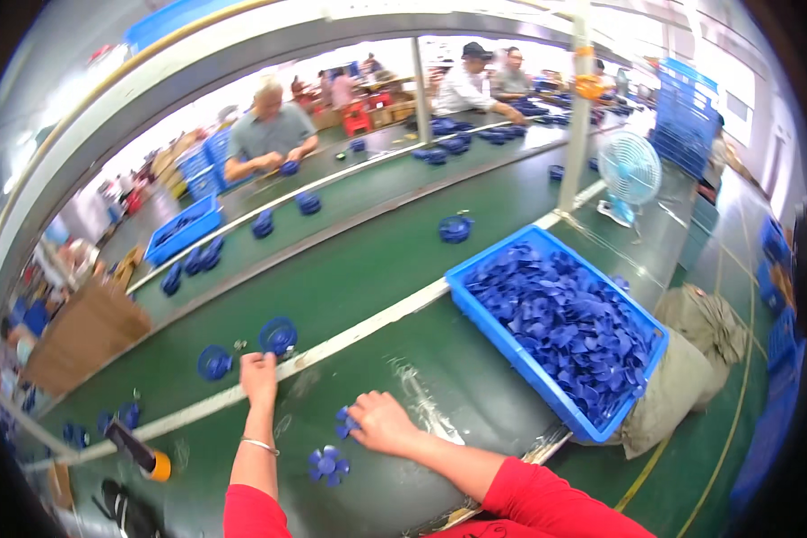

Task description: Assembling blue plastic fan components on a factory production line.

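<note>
On the near green worktop (377, 493), below a slanting white rail (377, 324), lies a loose blue fan blade (329, 466), flat, its petals spreading like a star around a central hub; the outline is nearly round and shows no long axis, while the hub faces upward. Just above and to its right, a second blue blade (342, 429) is partly covered by the right hand (384, 420), so that its direction cannot be read. The right fingers are bent over its right side, pointing left; whether they are clamped on it cannot be told. The left hand (259, 377) reaches forward across the rail, fingertips close together near a round blue guard (279, 335); contact, or a hold on anything, cannot be made out. Another round guard (213, 362) rests just to the left on the green belt (359, 269). At right, a blue tray (516, 356) filled with blue blades (556, 323) has its long axis running from upper left to lower right.
</note>
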Motion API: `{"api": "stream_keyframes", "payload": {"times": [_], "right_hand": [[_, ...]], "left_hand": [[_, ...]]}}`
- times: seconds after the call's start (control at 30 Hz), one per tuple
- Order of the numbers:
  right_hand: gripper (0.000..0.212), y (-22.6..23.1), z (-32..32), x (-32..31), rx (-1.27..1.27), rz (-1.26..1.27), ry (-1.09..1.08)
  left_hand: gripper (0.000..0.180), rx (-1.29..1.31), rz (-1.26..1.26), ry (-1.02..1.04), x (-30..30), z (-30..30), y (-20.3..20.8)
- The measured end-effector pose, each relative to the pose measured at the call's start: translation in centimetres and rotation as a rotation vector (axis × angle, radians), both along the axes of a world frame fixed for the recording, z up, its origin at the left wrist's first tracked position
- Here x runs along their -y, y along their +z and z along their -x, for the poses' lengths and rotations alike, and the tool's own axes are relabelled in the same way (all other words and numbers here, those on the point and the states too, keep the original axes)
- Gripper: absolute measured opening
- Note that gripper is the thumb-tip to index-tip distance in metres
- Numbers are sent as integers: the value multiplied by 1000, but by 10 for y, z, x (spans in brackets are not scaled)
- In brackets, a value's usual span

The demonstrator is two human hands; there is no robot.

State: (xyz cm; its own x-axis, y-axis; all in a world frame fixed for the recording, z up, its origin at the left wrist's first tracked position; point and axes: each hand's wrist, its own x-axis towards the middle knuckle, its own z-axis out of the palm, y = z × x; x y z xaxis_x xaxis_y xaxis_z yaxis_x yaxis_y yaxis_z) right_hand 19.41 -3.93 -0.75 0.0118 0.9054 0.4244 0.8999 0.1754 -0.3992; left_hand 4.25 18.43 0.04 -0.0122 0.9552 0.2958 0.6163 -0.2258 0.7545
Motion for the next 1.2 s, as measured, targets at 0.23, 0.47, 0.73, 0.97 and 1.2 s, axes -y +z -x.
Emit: {"api": "stream_keyframes", "payload": {"times": [0.23, 0.47, 0.73, 0.97, 1.2], "right_hand": [[28, 4, 0, 6, -50, 19, -17], [27, 7, -3, -5, -126, -44, -43], [38, 30, -8, -2, -267, -396, -187], [39, 32, 8, 8, -184, -460, -56], [38, 35, 6, 8, -190, -476, -33]], "left_hand": [[37, -245, 132, 80, -74, -27, -33], [35, 570, 541, -182, -82, -33, -17], [19, 945, 470, -467, 73, -26, 26], [34, 658, 218, -519, 154, -29, 8], [36, 521, 261, -510, 168, -23, 29]]}}
